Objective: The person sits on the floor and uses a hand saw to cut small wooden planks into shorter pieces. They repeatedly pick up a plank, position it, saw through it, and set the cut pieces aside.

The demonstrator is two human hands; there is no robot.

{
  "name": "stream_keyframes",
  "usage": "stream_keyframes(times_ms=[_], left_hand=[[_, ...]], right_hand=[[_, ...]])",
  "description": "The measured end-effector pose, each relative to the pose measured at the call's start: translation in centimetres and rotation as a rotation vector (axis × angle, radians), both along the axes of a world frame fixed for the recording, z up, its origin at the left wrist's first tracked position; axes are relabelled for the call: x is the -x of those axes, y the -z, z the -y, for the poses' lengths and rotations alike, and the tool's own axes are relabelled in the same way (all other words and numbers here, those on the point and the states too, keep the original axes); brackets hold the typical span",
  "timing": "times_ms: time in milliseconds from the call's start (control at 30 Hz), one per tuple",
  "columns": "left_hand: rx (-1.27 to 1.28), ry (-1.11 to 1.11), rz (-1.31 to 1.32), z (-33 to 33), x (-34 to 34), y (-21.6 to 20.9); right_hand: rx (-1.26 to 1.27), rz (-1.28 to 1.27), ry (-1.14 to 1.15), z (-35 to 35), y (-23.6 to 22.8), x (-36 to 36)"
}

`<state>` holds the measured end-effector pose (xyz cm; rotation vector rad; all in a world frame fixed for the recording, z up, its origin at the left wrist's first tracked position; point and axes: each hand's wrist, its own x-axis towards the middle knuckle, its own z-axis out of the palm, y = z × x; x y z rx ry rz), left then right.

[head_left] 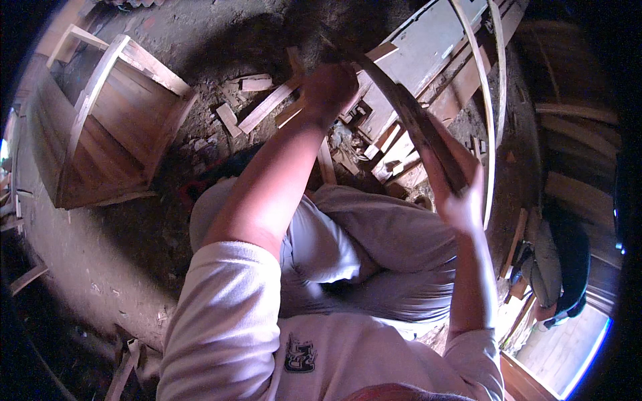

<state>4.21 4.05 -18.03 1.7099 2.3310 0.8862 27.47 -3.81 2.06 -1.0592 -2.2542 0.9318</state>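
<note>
A long, dark, curved strip (411, 110), which looks like wood, slants from the upper middle down toward my right. Around its near end my right hand (461, 184) is closed, with the fingers along its far side. My left hand (331, 87) makes a fist beside the strip's far part. Whatever lies inside that fist is hidden by the fingers and shadow. Below both hands are my folded legs (381, 234) in light trousers. Scraps of wood (267, 107) lie on the ground just left of my left hand.
An open wooden frame with slatted sides (120, 134) stands at the left. Pale boards (428, 40) lie at the far right of centre, crossed by thin curved strips (491, 100). Dark planks (578, 134) line the right side. Part of another person (555, 267) shows at right.
</note>
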Motion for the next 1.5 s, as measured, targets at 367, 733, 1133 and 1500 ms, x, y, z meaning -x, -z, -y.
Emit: stream_keyframes(times_ms=[367, 733, 1133, 1500], left_hand=[[-0.097, -0.004, -0.028, -0.1, 0.2, 2.2], [0.169, 0.082, -0.155, 0.3, -0.4, -0.4], [-0.057, 0.013, -0.178, 1.0, 0.8, -8.1], [0.552, 0.248, 0.749, 3.1, 7.8, -7.7]], right_hand=[[0.066, -0.03, -0.016, -2.7, 2.5, 1.6], [0.033, 0.083, 0.057, 3.6, -2.6, -2.1], [0.019, -0.221, 0.191, 6.5, -3.2, -2.9], [-0.03, -0.253, 0.047, 9.3, -5.2, -4.0]])
